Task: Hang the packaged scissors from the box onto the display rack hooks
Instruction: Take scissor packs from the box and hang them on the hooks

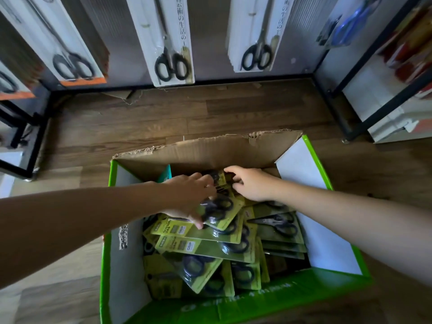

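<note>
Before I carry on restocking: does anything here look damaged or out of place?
The far flap of the box has a ragged, torn edge. The packaged scissors inside lie jumbled at mixed angles. A cardboard scrap lies on the floor by the display rack.

Yellow-green, black-handled scissors packs (210,247), seemingly loose-piled, in open green box (233,307)

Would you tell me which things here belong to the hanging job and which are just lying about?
Job: yellow-green packaged scissors, their box, display rack, left hand and right hand gripping packs.
Idle: red goods at far right, cardboard scrap on the floor, blue scissors already hung.
</note>
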`<state>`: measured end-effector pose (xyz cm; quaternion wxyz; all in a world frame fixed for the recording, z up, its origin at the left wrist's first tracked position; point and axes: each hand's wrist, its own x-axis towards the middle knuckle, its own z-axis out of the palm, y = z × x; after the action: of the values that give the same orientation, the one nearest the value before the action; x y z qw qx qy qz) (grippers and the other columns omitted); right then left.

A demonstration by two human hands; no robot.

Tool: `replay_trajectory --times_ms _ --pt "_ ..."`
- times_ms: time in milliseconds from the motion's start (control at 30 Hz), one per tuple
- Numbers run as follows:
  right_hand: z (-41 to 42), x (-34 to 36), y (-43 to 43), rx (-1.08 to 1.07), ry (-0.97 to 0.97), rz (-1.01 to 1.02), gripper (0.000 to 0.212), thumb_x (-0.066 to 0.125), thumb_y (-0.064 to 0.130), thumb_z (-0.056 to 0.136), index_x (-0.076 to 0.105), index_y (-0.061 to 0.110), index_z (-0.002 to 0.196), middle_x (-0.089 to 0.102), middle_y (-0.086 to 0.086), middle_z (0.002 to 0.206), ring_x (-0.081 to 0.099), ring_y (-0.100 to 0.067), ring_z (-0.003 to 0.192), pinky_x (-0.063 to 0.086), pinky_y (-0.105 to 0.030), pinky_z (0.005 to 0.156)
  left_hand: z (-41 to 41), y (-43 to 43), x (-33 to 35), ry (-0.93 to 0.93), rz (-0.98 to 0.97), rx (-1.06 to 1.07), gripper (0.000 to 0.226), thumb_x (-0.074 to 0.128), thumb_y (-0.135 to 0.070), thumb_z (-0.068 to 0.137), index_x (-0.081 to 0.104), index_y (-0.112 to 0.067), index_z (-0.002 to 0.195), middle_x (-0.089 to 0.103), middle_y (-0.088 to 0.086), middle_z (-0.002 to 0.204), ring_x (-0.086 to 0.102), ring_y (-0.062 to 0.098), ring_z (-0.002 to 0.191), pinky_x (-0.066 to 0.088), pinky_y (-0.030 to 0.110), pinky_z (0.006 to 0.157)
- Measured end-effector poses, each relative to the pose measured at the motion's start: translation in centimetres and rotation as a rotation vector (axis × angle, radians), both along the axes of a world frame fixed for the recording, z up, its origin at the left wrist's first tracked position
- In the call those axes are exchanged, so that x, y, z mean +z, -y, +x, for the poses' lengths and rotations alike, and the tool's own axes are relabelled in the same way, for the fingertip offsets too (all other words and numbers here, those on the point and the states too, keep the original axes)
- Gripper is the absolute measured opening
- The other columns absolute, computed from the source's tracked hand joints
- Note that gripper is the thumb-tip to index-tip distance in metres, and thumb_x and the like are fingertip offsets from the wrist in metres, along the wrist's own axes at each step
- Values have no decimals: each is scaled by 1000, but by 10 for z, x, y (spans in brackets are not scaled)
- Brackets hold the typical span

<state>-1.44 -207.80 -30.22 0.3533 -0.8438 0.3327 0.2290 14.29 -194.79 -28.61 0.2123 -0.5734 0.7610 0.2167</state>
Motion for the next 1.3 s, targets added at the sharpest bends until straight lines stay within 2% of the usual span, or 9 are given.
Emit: replay_trajectory --times_ms 200,333,400,433,567,733,900,1133,1300 --pt "21 -8 -13 -257 26 59 35 35 31 106 48 24 138 62 -1 100 59 -19 78 49 -34 67 7 -2 -6 2 0 162 81 60 -71 78 41 -19 137 39 2 134 43 23 121 44 37 99" --pt "30 -7 -16 -413 30 114 42 42 39 104 56 9 129 59 -19 124 58 -32 107 46 -42 95 12 -7 -9 44 -55 195 66 53 -62 90 39 -19 137 43 4 131 47 23 118 47 39 96" --pt "35 -11 -13 -481 48 144 39 54 42 99 65 5 108 63 -21 106 58 -36 102 48 -42 88 12 -8 -9 59 -72 163 65 53 -59 90 37 -19 138 44 4 130 47 23 117 47 39 94" --pt "37 -15 -11 -532 43 158 32 61 44 94 62 12 98 62 -14 94 59 -31 95 48 -37 81 12 -8 -8 42 -68 159 69 54 -60 89 34 -19 141 44 4 132 47 23 118 47 39 96" --pt "46 -23 -5 -699 -35 330 45 72 44 82 61 13 112 64 -4 109 62 -21 98 55 -39 87 16 -10 -3 -60 -53 218 112 60 -78 73 7 -22 154 41 2 140 45 22 126 43 35 101" --pt "44 -7 -2 -526 -146 484 36 62 37 86 52 26 120 50 -3 99 42 -14 73 46 -28 65 20 -17 -1 -31 -31 124 140 62 -88 57 -15 -23 154 29 3 147 37 22 130 40 37 106" --pt "29 1 4 -389 -265 571 29 59 36 91 54 22 116 50 -2 87 43 -12 64 47 -29 67 11 -26 0 19 -21 -15 145 70 -81 58 -21 -19 153 1 7 164 21 27 145 31 41 115" --pt "24 5 10 -326 -173 459 33 55 40 95 62 15 117 66 -7 120 63 -21 110 55 -35 84 13 -33 4 6 -28 -48 121 60 -73 78 -13 -14 155 4 8 164 21 25 146 28 35 116" --pt "26 5 -2 -329 -132 459 32 51 33 95 68 7 102 70 -11 100 65 -24 94 52 -31 77 14 -36 9 -37 -165 -20 94 53 -58 91 5 -12 157 25 5 158 34 22 136 37 31 105"
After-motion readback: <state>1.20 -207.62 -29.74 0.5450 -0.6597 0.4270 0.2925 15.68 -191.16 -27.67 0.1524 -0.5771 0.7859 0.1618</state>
